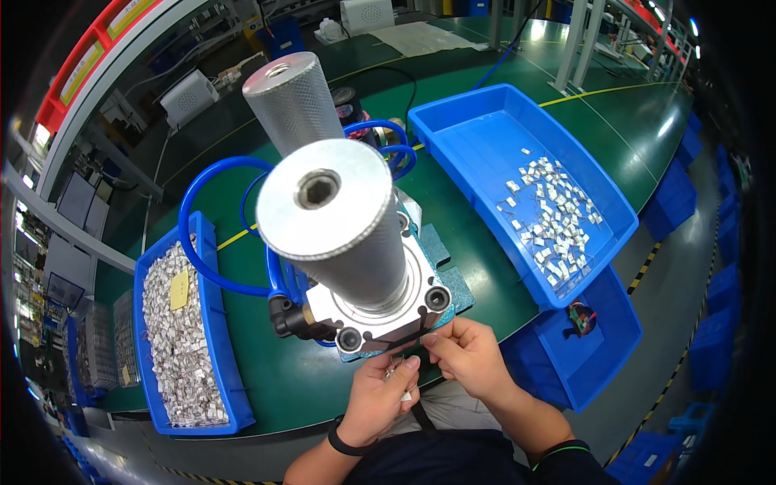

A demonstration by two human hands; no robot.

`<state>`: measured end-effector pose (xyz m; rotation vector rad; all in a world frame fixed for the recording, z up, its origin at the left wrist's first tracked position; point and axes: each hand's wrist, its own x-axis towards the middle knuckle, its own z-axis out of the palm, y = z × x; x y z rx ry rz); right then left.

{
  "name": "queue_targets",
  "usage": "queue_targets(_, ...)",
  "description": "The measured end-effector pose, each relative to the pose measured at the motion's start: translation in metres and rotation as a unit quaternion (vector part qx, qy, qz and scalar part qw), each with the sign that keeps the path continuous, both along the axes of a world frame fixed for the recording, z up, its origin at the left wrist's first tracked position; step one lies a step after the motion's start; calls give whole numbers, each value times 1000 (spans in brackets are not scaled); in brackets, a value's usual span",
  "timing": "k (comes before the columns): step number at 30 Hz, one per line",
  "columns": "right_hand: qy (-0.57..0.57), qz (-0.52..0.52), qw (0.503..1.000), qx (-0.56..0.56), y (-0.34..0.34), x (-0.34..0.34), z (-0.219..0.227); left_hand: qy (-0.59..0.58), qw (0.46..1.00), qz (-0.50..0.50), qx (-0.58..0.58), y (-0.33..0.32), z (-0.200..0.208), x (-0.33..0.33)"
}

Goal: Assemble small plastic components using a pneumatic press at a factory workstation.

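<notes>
A pneumatic press [368, 319] with a knurled metal cylinder [331, 218] on top stands right in front of me. My left hand [373, 402], with a dark band at the wrist, is closed near the press's front edge. Between its thumb and fingers are small white components with thin wire leads [406, 396]. My right hand [470, 360] is beside it on the right, thumb and forefinger pinched at the lower front of the press. Whatever it pinches is too small or hidden to make out. The press body hides its working gap.
On the left, a blue tray [234, 388] is filled with white components, a yellow note [179, 290] on top. Another blue tray [453, 121], at right, holds a scattered pile of them. Below it sits a blue bin [602, 364]. Blue air hoses [187, 234] loop beside the press on the green table [275, 323].
</notes>
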<state>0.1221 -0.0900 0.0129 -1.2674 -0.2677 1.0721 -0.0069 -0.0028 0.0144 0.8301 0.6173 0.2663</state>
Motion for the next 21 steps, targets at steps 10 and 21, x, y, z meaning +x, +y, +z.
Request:
queue_targets(10, -27, 16, 999, -4, -19, -3, -1, 5, 1000, -17, 1, -3, 1, -6)
queue_targets(21, -22, 61, 998, -25, -52, 12, 15, -21, 997, -74, 14, -4, 6, -8)
